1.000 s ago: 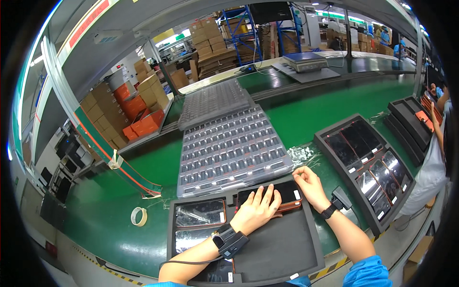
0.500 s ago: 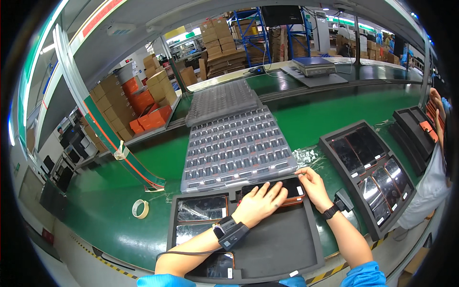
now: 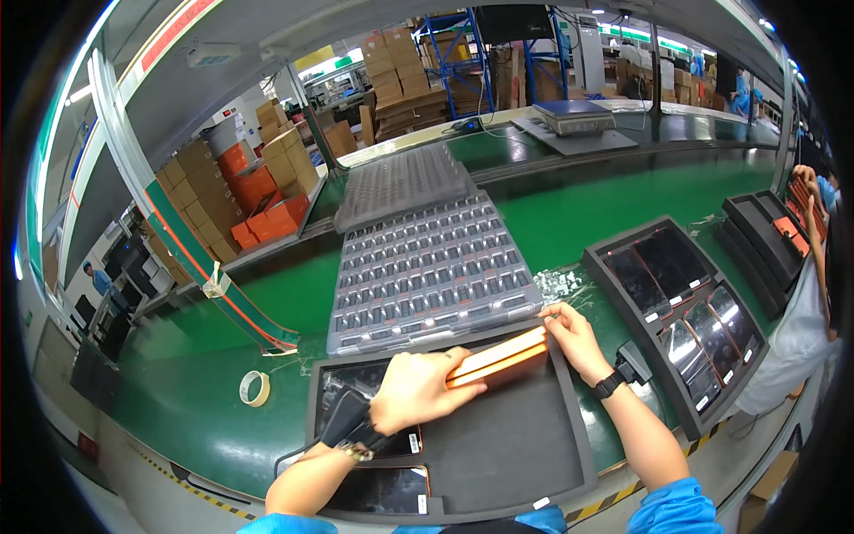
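My left hand clamps two orange-edged phones, just right of it; my right hand is at their other end, grip unclear. Likely light, stiff, slick, fragile: hold the edges.

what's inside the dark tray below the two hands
Inside the tray, dark phones lie along the left side, partly hidden by the left hand. Whatever is behind the raised orange slabs is covered.

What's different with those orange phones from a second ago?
The left hand lay flat on the orange-edged phones; now it grips their left end. They've tipped up, showing orange instead of dark screens. The right hand stays by their right end. The tape roll and clear plastic tray haven't moved.
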The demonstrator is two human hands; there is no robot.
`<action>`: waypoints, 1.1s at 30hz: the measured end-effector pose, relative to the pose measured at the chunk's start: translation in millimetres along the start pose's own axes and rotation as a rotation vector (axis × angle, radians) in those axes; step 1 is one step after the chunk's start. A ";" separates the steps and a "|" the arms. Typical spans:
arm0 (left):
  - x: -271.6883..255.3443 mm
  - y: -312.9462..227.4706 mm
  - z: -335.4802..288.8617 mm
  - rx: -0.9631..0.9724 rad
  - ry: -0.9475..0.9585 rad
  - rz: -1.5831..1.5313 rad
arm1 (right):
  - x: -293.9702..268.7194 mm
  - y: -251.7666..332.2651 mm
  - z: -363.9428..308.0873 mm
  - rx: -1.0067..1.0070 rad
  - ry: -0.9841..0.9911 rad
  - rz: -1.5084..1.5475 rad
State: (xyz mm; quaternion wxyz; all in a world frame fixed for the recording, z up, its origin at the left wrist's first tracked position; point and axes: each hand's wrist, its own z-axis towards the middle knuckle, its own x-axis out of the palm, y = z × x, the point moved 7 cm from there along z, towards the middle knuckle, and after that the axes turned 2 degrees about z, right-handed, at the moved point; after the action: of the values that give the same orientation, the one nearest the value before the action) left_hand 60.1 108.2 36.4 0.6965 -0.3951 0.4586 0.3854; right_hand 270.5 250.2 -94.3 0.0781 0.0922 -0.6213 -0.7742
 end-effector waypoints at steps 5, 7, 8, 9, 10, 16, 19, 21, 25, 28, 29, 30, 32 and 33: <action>12.6 -8.7 -43.4 -0.061 0.218 -0.065 | 13.9 12.8 0.2 0.063 0.044 -0.014; 13.7 -3.9 -50.2 -0.054 0.106 -0.241 | 11.0 11.5 -0.4 0.042 0.040 -0.024; 9.8 0.6 -54.0 -0.047 -0.007 -0.404 | 8.4 10.4 -0.2 0.048 0.043 -0.034; 14.5 11.5 -60.8 -0.127 0.036 -0.574 | 10.0 10.2 0.1 0.060 0.045 -0.001; 16.5 18.8 -64.6 -0.133 0.035 -0.578 | 12.0 12.2 0.3 0.071 0.048 0.032; 39.7 38.4 -75.9 -0.195 0.148 -0.559 | 20.4 26.1 -1.4 0.076 0.076 0.009; 40.5 33.3 -71.0 -0.084 0.053 -0.570 | 12.8 18.8 1.3 0.007 0.067 -0.023; 44.6 35.5 -65.9 -0.118 0.122 -0.568 | 7.1 37.7 0.1 -0.076 0.015 -0.195; 29.0 36.2 -51.3 0.081 0.259 -0.482 | 11.6 84.3 24.6 -0.248 -0.045 -0.357; 32.7 34.1 -44.3 0.263 0.107 -0.502 | 35.9 120.1 64.6 -0.306 -0.025 -0.391; 34.1 32.8 -46.4 0.280 0.132 -0.467 | 60.4 130.1 81.7 -0.292 0.061 -0.408; 37.0 34.7 -51.0 0.324 0.061 -0.497 | 86.4 139.1 95.8 -0.272 0.149 -0.426; 45.7 38.7 -51.9 0.263 0.158 -0.518 | 137.5 148.4 134.0 -0.360 0.209 -0.466; 47.3 38.5 -50.2 0.277 0.145 -0.556 | 156.8 154.0 152.9 -0.340 0.220 -0.598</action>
State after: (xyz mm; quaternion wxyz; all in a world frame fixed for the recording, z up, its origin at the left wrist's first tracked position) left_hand 22.1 86.1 -29.3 0.7877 -0.4333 0.4296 0.0852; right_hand 82.7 324.9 81.2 -0.0713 0.3385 -0.4172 -0.8404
